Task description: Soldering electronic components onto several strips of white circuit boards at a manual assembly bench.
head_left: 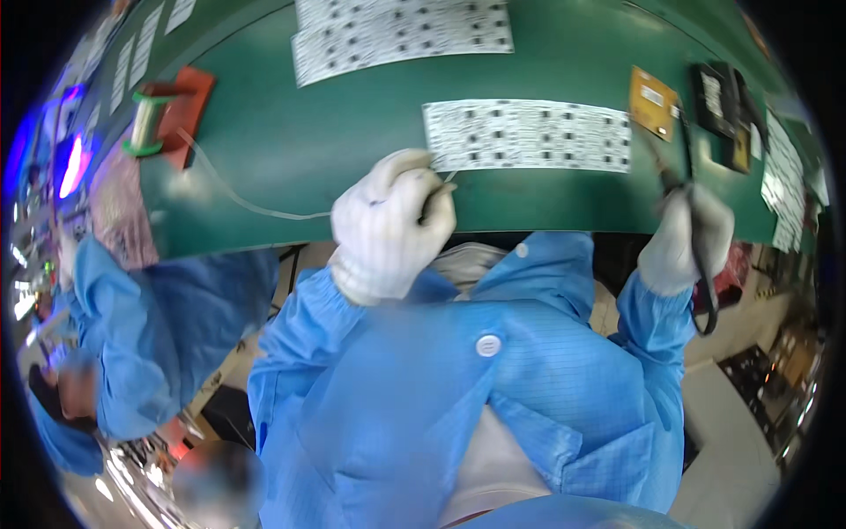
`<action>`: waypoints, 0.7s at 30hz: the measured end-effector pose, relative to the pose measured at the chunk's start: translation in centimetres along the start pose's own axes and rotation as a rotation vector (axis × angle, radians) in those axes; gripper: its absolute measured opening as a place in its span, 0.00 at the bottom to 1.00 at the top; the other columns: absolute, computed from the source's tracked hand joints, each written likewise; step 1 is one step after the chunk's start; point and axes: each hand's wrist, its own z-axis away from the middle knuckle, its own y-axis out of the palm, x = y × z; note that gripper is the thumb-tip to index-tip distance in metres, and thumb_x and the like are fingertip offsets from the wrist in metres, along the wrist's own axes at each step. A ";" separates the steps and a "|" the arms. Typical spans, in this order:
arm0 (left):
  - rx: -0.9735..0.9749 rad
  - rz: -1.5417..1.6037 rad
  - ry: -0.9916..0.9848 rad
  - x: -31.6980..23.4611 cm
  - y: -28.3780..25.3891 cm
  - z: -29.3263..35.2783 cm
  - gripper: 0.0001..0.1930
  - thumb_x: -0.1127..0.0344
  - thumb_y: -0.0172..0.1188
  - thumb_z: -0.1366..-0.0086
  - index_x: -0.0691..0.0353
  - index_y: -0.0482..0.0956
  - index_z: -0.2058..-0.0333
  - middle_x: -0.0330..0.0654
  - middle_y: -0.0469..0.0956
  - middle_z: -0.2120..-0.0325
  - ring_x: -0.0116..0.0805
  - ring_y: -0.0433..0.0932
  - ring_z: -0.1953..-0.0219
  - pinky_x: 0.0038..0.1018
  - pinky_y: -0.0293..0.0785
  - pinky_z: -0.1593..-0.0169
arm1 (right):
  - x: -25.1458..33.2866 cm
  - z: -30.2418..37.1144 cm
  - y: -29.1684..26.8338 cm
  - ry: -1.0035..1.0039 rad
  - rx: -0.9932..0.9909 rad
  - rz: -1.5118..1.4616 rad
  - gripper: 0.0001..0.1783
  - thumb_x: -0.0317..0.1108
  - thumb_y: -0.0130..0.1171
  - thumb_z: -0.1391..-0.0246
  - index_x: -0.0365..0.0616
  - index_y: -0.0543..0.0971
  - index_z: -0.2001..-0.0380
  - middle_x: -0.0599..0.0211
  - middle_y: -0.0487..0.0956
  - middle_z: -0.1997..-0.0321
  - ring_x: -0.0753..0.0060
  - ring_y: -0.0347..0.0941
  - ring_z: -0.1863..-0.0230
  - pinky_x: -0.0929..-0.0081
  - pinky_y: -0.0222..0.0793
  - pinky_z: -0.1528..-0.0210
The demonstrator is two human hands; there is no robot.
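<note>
My left hand (388,216), in a white glove, is closed on a thin pale solder wire (264,210). Its short end sticks out past the fingers beside the near edge of a white circuit board panel (529,132) with small dark parts. From the other side of the hand, the wire runs left to a spool (148,123) with green rims. My gloved right hand (689,240) grips a soldering iron (668,175), its blurred tip pointing away from me near the panel's right end. A black cord (705,300) loops down over that hand.
The spool rests by an orange-red stand (189,106) on the green table (291,150). Further panels (401,35) lie at the far side. At right are a yellow-brown pad (652,99) and a black holder (727,110). A co-worker in blue (150,335) sits left.
</note>
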 end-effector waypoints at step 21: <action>-0.019 -0.079 0.044 0.9 1.1 0.8 0.09 0.68 0.66 0.53 0.57 0.76 0.72 0.36 0.78 0.67 0.35 0.77 0.76 0.28 0.75 0.71 | 1.3 3.1 6.4 -0.474 0.573 -0.026 0.20 0.19 0.66 0.62 0.39 0.74 0.61 0.60 0.77 0.75 0.63 0.74 0.79 0.68 0.71 0.75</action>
